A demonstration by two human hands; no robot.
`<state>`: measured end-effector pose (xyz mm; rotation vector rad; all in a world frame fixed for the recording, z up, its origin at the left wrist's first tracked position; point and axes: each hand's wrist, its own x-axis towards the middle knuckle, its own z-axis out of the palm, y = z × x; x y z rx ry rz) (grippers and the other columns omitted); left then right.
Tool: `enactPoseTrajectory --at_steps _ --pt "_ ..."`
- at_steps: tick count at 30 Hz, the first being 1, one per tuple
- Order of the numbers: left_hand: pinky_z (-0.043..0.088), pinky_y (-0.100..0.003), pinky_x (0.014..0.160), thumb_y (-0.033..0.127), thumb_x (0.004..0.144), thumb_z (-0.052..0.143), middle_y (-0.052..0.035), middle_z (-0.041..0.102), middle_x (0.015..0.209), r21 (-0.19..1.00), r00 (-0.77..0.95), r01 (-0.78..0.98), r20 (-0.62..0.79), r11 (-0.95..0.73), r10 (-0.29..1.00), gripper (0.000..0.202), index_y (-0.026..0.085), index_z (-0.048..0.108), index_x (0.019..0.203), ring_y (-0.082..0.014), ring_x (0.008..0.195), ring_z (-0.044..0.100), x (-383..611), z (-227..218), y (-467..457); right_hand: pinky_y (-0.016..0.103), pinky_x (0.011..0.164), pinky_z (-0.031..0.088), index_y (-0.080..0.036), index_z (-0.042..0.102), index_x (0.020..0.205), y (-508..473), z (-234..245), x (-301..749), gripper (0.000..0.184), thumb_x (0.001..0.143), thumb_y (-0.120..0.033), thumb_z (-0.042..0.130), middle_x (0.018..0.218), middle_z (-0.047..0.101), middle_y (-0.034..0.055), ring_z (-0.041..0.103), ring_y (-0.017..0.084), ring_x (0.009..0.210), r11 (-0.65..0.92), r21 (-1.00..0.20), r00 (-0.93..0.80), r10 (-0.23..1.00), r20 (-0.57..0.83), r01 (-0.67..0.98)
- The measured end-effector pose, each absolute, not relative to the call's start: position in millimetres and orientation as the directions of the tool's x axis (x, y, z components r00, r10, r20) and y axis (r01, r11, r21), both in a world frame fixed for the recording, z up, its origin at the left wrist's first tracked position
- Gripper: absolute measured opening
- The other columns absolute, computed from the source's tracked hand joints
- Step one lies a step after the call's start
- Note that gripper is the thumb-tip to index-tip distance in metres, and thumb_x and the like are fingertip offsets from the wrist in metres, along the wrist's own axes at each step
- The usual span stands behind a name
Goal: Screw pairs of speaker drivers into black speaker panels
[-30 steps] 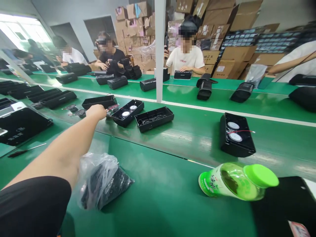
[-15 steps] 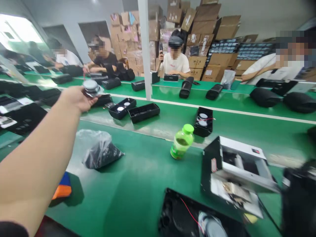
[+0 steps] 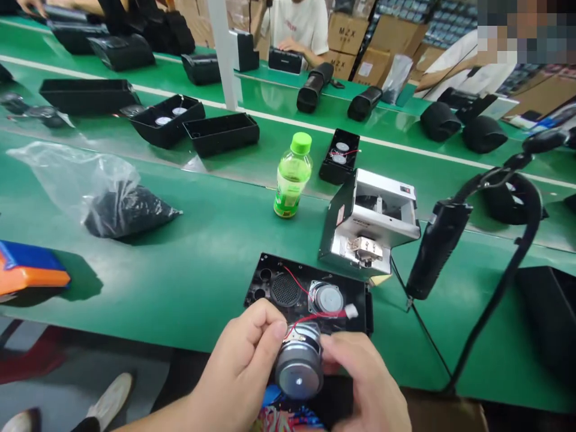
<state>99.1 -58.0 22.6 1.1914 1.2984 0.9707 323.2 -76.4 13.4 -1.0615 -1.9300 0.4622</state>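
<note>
My left hand [image 3: 240, 366] and my right hand [image 3: 364, 384] both grip a round silver speaker driver [image 3: 298, 366] close to my body, magnet side toward me, red wires trailing from it. Just beyond it lies an open black speaker housing [image 3: 274, 282] on the green table, with a mesh grille [image 3: 284, 290] and a second driver [image 3: 326, 298] fitted inside, joined by a red wire with a white plug [image 3: 351, 311].
A green bottle [image 3: 291, 175] stands behind the housing, beside a white and black box machine [image 3: 371, 222]. An electric screwdriver [image 3: 436, 249] hangs at right. A plastic bag of black parts [image 3: 121, 207] lies left. Black housings [image 3: 220, 133] ride the conveyor; other people work beyond.
My left arm pulled back from the far conveyor with the driver, and my view dropped to the near table edge. My right hand has come in and taken hold of the driver too.
</note>
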Motion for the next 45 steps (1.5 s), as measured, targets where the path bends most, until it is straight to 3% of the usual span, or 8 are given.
enactPoseTrajectory --at_steps 5,11,16,22,30,39,43,45 --pt "0.062 -0.036 0.059 0.05 0.114 0.056 0.0004 0.077 0.083 0.981 0.076 0.194 -0.007 -0.008 0.997 0.025 0.035 0.068 0.097 -0.0222 0.069 0.075 101 25 -60 0.036 0.074 0.072 -0.022 0.063 0.143 -75 8 300 0.076 0.099 -0.083 0.07 0.119 0.075 0.0132 0.079 0.026 0.095 0.479 -0.648 -0.144 0.854 0.5 0.592" --pt "0.071 -0.034 0.089 0.024 0.11 0.062 -0.0034 0.084 0.125 0.9 0.348 0.216 0.293 -0.38 0.891 0.019 0.033 0.067 0.126 -0.0213 0.107 0.084 99 32 -56 0.042 0.091 0.072 -0.024 0.07 0.141 -85 3 313 0.046 0.097 -0.036 0.081 0.125 0.075 0.0139 0.078 0.03 0.11 0.387 -0.758 -0.037 0.9 0.434 0.526" --pt "0.064 -0.039 0.083 0.025 0.112 0.063 -0.0071 0.082 0.11 0.494 0.368 0.634 0.485 -0.595 0.793 0.022 0.025 0.071 0.132 -0.0243 0.096 0.077 72 44 -4 0.031 0.079 0.071 -0.026 0.07 0.146 -85 2 346 0.042 0.105 -0.037 0.071 0.13 0.073 0.0138 0.08 0.026 0.102 0.257 -0.911 0.104 0.947 0.304 0.323" --pt "0.054 -0.046 0.085 0.01 0.095 0.079 -0.0114 0.074 0.103 -0.023 0.721 0.675 0.233 -0.738 0.652 0.022 0.022 0.076 0.077 -0.0301 0.098 0.068 78 40 51 0.037 0.099 0.07 -0.029 0.08 0.129 -56 23 374 0.048 0.114 -0.058 0.045 0.118 0.081 0.0077 0.082 0.032 0.12 0.203 -0.977 -0.029 0.979 0.202 0.067" --pt "0.046 -0.053 0.123 0.012 0.104 0.07 -0.0172 0.075 0.144 -0.035 0.754 0.635 0.242 -0.771 0.61 0.024 0.018 0.081 0.085 -0.0356 0.141 0.064 95 36 60 0.025 0.096 0.065 -0.027 0.087 0.117 -7 33 365 0.038 0.11 -0.057 0.065 0.118 0.084 0.0069 0.08 0.023 0.111 0.084 -0.989 -0.305 0.951 0.044 0.119" --pt "0.05 -0.041 0.062 0.027 0.11 0.07 -0.0046 0.074 0.074 0.218 0.526 0.798 0.202 -0.561 0.826 0.025 0.023 0.069 0.085 -0.026 0.071 0.073 130 33 26 0.029 0.09 0.069 -0.024 0.085 0.121 -5 21 367 0.042 0.112 -0.055 0.057 0.114 0.085 0.0097 0.083 0.026 0.103 0.022 -0.998 -0.245 0.969 0.036 -0.062" --pt "0.056 -0.041 0.064 0.033 0.109 0.072 -0.0038 0.082 0.092 0.345 0.561 0.735 0.177 -0.584 0.809 0.012 0.022 0.072 0.113 -0.0267 0.08 0.079 145 31 11 0.033 0.086 0.072 -0.027 0.083 0.125 -6 17 366 0.048 0.116 -0.047 0.041 0.115 0.085 0.008 0.085 0.025 0.098 0.083 -0.988 -0.092 0.991 0.096 -0.131" --pt "0.063 -0.042 0.075 0.034 0.106 0.076 -0.0062 0.085 0.109 0.408 0.61 0.665 0.187 -0.626 0.77 0.039 0.019 0.066 0.14 -0.0282 0.094 0.082 143 34 7 0.032 0.079 0.072 -0.028 0.081 0.131 -8 19 367 0.045 0.118 -0.044 0.041 0.115 0.085 0.0081 0.085 0.024 0.095 0.113 -0.989 -0.041 0.992 0.118 -0.099"
